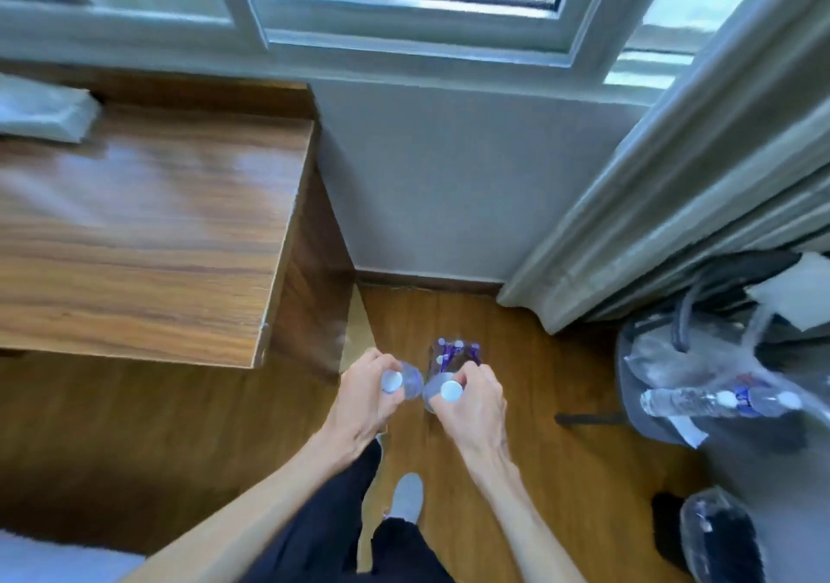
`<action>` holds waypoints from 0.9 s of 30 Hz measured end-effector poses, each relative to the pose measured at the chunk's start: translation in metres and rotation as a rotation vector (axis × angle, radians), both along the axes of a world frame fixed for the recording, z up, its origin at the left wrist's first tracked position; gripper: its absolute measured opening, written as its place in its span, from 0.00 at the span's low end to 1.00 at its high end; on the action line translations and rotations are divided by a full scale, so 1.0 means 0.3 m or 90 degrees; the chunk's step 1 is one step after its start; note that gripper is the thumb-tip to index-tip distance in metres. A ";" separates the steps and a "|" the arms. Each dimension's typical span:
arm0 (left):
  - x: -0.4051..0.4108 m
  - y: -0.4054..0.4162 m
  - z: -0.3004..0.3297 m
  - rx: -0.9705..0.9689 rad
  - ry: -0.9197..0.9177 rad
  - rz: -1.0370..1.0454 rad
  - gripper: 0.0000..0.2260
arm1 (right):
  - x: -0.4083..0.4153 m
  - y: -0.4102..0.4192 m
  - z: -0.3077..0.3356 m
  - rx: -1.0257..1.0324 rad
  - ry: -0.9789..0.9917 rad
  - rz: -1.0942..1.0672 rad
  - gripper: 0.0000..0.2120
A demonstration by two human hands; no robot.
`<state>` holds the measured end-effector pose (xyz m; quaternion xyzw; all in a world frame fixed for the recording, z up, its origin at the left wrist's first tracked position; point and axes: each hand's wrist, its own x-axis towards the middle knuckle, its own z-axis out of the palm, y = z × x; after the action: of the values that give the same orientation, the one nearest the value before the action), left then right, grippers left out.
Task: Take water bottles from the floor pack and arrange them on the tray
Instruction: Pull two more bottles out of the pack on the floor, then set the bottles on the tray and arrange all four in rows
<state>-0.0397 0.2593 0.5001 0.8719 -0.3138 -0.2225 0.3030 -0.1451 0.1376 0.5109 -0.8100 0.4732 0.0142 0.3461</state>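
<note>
Wooden floor [516,402] open between desk edge [265,313] and curtain [629,232]; left hand [364,398] and right hand [471,402] each have fingers clamped on a bottle neck, just above floor pack [456,353]; tray unseen.

No legible text, brand, number or sign

We find no readable marking on any surface. We note purple labels on the bottles in the floor pack [456,353], but the print on them is blurred and too small to make out. We note a further purple-and-red label band on the bottles lying at the right [718,402]; its lettering is likewise unreadable. The white caps of the bottle in the left hand [366,396] and the bottle in the right hand [471,402] show no print. The white paper at the far right [795,297] shows no writing that we can read.
</note>
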 end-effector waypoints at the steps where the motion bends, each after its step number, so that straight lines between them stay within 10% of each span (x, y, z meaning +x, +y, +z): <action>1: -0.003 0.041 0.027 0.002 0.000 0.023 0.07 | 0.011 0.027 0.031 -0.004 -0.006 0.031 0.10; 27: 0.524 1.322 0.323 -0.030 0.045 0.472 0.12 | 0.843 1.135 0.342 0.054 -0.051 0.536 0.12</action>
<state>0.1174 0.6559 0.5971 0.9110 0.0289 -0.1200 0.3936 0.1080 0.4780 0.6135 -0.9175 0.0863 0.1425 0.3612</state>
